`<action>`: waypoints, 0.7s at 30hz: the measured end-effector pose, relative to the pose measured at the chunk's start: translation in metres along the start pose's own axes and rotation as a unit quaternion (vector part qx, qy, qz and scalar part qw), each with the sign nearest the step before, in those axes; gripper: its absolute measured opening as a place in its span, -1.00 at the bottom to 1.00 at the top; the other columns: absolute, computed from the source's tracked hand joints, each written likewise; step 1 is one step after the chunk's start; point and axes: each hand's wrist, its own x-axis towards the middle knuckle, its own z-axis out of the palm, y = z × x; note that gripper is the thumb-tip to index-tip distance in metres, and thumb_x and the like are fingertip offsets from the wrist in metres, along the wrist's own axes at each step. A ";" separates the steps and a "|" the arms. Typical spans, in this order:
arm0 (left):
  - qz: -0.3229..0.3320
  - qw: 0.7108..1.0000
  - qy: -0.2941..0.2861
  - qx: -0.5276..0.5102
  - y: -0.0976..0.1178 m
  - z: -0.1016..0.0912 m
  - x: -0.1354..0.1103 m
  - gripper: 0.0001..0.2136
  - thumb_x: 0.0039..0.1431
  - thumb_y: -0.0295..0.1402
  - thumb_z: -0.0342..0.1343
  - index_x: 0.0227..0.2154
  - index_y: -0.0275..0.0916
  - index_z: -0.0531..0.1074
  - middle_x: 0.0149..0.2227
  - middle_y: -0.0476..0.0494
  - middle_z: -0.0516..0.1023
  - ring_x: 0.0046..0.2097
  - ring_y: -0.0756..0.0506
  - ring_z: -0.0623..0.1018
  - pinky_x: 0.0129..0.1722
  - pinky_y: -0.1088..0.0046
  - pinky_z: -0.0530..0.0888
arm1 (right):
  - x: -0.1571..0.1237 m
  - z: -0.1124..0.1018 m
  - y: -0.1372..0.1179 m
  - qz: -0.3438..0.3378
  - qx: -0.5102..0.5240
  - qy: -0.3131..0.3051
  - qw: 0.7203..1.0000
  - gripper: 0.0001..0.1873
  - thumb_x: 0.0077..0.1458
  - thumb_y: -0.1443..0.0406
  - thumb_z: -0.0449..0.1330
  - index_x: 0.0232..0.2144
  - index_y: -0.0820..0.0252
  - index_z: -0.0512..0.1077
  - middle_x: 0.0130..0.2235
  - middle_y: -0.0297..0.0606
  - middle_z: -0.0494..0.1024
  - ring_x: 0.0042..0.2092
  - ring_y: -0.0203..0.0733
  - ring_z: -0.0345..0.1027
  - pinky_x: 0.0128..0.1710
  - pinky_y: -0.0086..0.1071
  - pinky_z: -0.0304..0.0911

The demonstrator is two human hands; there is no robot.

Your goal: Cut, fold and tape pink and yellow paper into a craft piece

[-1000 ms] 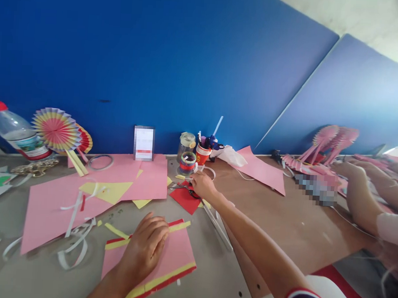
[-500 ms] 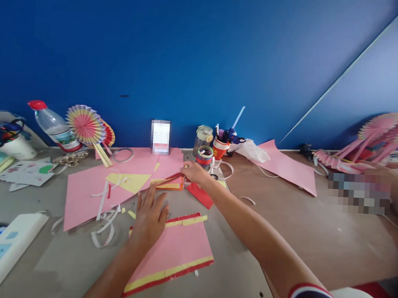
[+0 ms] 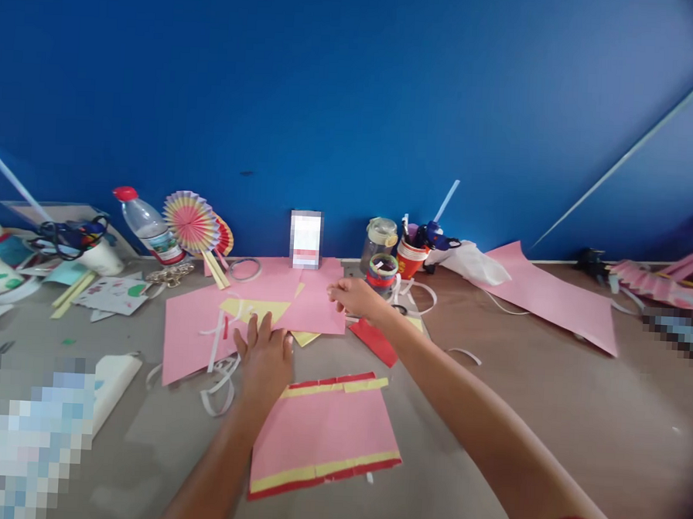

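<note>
My left hand (image 3: 264, 364) is open, fingers spread, with its fingertips at the yellow paper (image 3: 251, 309) and the front edge of a large pink sheet (image 3: 188, 332). My right hand (image 3: 356, 297) is closed in a pinch above the right part of the pink paper. What its fingertips hold, if anything, I cannot make out. Nearer to me lies a pink rectangle (image 3: 326, 425) with yellow and red strips along its front and back edges. The left wrist overlaps its left side. Red paper (image 3: 377, 342) lies under the right forearm.
Tape rolls (image 3: 382, 271), a clear jar (image 3: 376, 242) and a red cup (image 3: 413, 255) of tools stand behind my right hand. Paper fans (image 3: 191, 220) and a bottle (image 3: 151, 226) are at back left. Curled white strips (image 3: 217, 400) litter the table. Another pink sheet (image 3: 553, 301) lies right.
The view has swung left. The pink paper by my right hand now lies over the orange and yellow papers that showed there before. My left hand stays spread.
</note>
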 end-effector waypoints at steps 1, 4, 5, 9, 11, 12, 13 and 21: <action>-0.008 1.000 0.000 0.009 -0.002 -0.001 0.001 -0.80 0.24 -0.38 -0.04 -0.30 -0.27 0.50 0.16 -0.39 0.37 0.27 -0.49 0.17 0.16 -0.39 -0.02 | -0.001 0.003 0.000 0.000 -0.003 -0.007 1.000 -0.91 0.06 0.35 0.12 -0.44 0.23 0.43 -0.50 -0.34 0.48 -0.50 -0.37 0.34 -0.59 -0.59 0.08; -0.024 0.999 -0.002 0.033 -0.004 -0.006 0.001 -0.81 0.21 -0.37 0.00 -0.32 -0.30 0.50 0.17 -0.42 0.34 0.28 -0.51 0.14 0.16 -0.38 -0.05 | -0.007 0.011 -0.001 -0.002 -0.016 -0.018 1.000 -0.89 0.05 0.34 0.11 -0.45 0.23 0.43 -0.55 -0.35 0.46 -0.51 -0.34 0.32 -0.61 -0.57 0.07; -0.027 0.999 -0.003 0.038 -0.005 -0.007 0.002 -0.81 0.20 -0.37 0.00 -0.30 -0.30 0.50 0.18 -0.43 0.33 0.28 -0.50 0.13 0.16 -0.38 -0.04 | -0.009 0.012 -0.003 -0.005 -0.020 -0.020 1.000 -0.88 0.05 0.33 0.11 -0.45 0.22 0.44 -0.56 -0.35 0.45 -0.51 -0.34 0.31 -0.60 -0.56 0.08; -0.039 0.999 0.017 0.024 -0.012 -0.013 0.005 -0.80 0.21 -0.40 -0.01 -0.22 -0.26 0.50 0.09 -0.35 0.45 0.25 -0.44 0.23 0.20 -0.33 -0.12 | -0.015 0.013 -0.009 -0.020 -0.033 -0.023 0.999 -0.85 0.07 0.32 0.09 -0.44 0.22 0.45 -0.57 -0.38 0.45 -0.51 -0.35 0.31 -0.54 -0.55 0.11; -0.049 0.998 0.035 0.014 -0.020 -0.016 0.007 -0.78 0.23 -0.41 -0.04 -0.17 -0.26 0.49 0.05 -0.35 0.49 0.22 -0.43 0.28 0.21 -0.32 -0.15 | -0.016 0.013 -0.010 -0.028 -0.040 -0.020 0.999 -0.84 0.08 0.32 0.08 -0.43 0.22 0.46 -0.56 -0.38 0.46 -0.51 -0.35 0.31 -0.52 -0.54 0.12; -0.053 0.998 0.042 0.012 -0.023 -0.017 0.009 -0.76 0.23 -0.42 -0.04 -0.13 -0.28 0.48 0.06 -0.38 0.48 0.21 -0.43 0.30 0.20 -0.32 -0.14 | -0.016 0.013 -0.011 -0.033 -0.044 -0.018 0.998 -0.83 0.08 0.32 0.08 -0.42 0.23 0.46 -0.55 -0.38 0.46 -0.51 -0.35 0.31 -0.51 -0.54 0.12; -0.056 0.997 0.047 0.010 -0.026 -0.018 0.010 -0.75 0.23 -0.42 -0.05 -0.10 -0.30 0.46 0.07 -0.41 0.47 0.20 -0.45 0.30 0.19 -0.33 -0.13 | -0.016 0.014 -0.010 -0.038 -0.049 -0.015 0.998 -0.83 0.08 0.32 0.08 -0.42 0.23 0.46 -0.54 -0.38 0.47 -0.50 -0.35 0.31 -0.50 -0.53 0.13; 0.016 0.998 0.042 -0.045 -0.004 -0.020 0.007 -0.84 0.22 -0.44 0.00 -0.42 -0.17 0.46 -0.24 -0.13 0.63 -0.02 -0.24 0.53 0.26 -0.19 -0.21 | 0.013 0.042 -0.025 -0.128 -0.122 0.013 0.984 -0.79 0.20 0.37 0.05 -0.32 0.22 0.50 -0.27 -0.26 0.57 -0.22 -0.24 0.42 -0.21 -0.43 0.25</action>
